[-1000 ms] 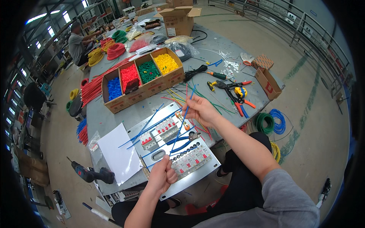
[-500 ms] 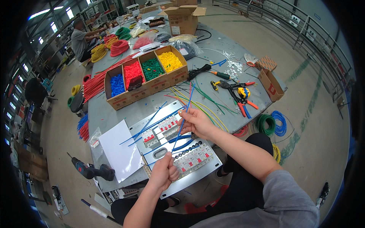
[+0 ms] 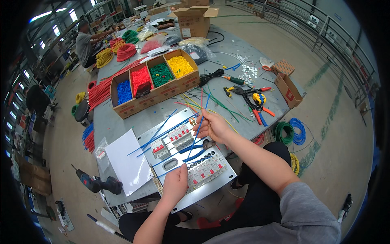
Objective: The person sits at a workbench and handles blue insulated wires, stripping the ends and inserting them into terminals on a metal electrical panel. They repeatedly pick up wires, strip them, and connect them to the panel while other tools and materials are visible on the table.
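Note:
A thin blue wire (image 3: 194, 140) is stretched up at a slant between my hands, above a metal mounting plate (image 3: 195, 200). My left hand (image 3: 176, 184) is closed round its lower end. Higher up, my right hand (image 3: 213, 127) pinches the same wire between thumb and fingertips, and its free end sticks out beyond. The plate carries circuit breakers: a lower row (image 3: 208, 174) with red switches, a upper group (image 3: 180, 136) and a smaller one (image 3: 160, 149) beside it. Blue-handled pliers (image 3: 196, 156) lie on the plate under the wire. More blue wires (image 3: 159, 137) rest across its upper left.
Beyond the plate stands a divided cardboard box (image 3: 142, 101) of blue, red, green and yellow small parts. White paper (image 3: 126, 164) and a power drill (image 3: 97, 183) lie left. Hand tools (image 3: 254, 101) lie right, wire coils (image 3: 283, 134) below them. A person (image 3: 84, 46) sits far left.
My right hand has shifted slightly up and right along the blue wire. My left hand has turned a little and moved right, still holding the lower end.

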The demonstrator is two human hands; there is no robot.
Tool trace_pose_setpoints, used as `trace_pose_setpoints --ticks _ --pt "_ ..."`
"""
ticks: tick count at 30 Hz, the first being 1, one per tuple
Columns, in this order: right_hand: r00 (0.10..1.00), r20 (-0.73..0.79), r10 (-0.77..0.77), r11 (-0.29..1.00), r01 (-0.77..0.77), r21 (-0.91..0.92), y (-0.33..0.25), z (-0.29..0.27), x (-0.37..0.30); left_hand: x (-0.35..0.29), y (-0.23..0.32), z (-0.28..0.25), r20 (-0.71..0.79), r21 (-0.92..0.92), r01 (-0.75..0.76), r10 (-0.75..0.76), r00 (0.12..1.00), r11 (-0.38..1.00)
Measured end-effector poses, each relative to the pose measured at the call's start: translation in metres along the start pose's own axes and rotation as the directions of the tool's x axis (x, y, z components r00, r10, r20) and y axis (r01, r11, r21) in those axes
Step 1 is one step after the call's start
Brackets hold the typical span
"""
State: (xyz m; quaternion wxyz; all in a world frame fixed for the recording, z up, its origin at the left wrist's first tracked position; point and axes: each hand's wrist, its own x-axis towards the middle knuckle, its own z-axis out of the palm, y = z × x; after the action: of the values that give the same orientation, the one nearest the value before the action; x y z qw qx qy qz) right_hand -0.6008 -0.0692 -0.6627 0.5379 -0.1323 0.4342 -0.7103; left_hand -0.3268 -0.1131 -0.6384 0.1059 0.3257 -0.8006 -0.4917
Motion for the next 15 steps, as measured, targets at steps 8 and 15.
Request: trace_pose_setpoints --ticks 8,15 --pt "0.996 -0.065 -0.061 0.993 0.055 -0.103 0.0 -0.001 0.002 0.001 -0.001 0.003 -0.054 0.447 -0.182 0.23 0.972 0.876" --pt "0.994 -0.038 -0.099 0.971 0.089 -0.222 -0.002 0.0 0.004 0.002 0.002 0.0 -0.024 0.443 -0.166 0.197 0.98 0.881"
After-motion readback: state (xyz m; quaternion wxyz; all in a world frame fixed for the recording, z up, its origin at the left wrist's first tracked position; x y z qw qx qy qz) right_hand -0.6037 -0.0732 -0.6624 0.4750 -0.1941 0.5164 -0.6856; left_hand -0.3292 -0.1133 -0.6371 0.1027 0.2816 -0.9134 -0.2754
